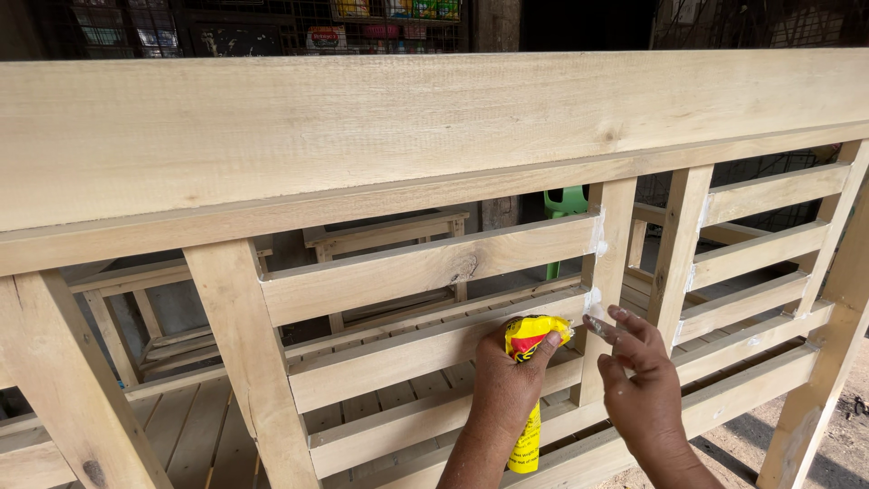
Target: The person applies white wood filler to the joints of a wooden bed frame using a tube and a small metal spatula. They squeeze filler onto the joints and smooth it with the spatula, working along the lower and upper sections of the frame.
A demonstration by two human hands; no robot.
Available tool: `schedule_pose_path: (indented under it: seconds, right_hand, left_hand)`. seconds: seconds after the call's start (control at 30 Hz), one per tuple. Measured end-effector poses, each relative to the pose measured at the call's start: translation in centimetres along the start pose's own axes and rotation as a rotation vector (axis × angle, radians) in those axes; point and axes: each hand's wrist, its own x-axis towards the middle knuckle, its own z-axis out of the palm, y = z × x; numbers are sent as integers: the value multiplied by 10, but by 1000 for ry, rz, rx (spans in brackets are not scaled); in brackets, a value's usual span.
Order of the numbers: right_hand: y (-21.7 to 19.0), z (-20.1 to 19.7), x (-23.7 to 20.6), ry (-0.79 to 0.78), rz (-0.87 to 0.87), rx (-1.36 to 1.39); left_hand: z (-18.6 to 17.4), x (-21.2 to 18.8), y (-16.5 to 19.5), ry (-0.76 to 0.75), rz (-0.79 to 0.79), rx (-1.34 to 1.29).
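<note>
My left hand (503, 385) grips a yellow and red squeeze tube (528, 380), its upper end pressed toward the joint where a horizontal slat meets an upright post (608, 272). My right hand (638, 376) is just right of it, fingers apart, a fingertip smeared with white paste touching that joint. White filler (597, 234) shows on the joints above. All of this belongs to a bare wooden frame with a broad top board (362, 127) and several horizontal slats (425, 267).
More slatted wooden frames (380, 237) stand behind the panel. A green plastic chair (566, 201) shows through the gaps. Wire shelves with packaged goods (389, 14) line the back. Sandy ground (842, 444) lies at the lower right.
</note>
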Motion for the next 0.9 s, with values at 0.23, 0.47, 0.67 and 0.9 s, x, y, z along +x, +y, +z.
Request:
schedule_pose_path:
  seconds: [0.23, 0.47, 0.67, 0.9]
  right_hand:
    - [-5, -9, 20, -161, 582, 661]
    - [-16, -14, 17, -201, 643, 735]
    - [6, -23, 19, -83, 477, 626]
    - [31, -1, 19, -52, -27, -18]
  left_hand:
    - [1, 2, -1, -22, 63, -17]
    - [7, 3, 0, -17, 75, -35]
    - [9, 5, -1, 21, 91, -49]
    - [9, 8, -3, 26, 68, -48]
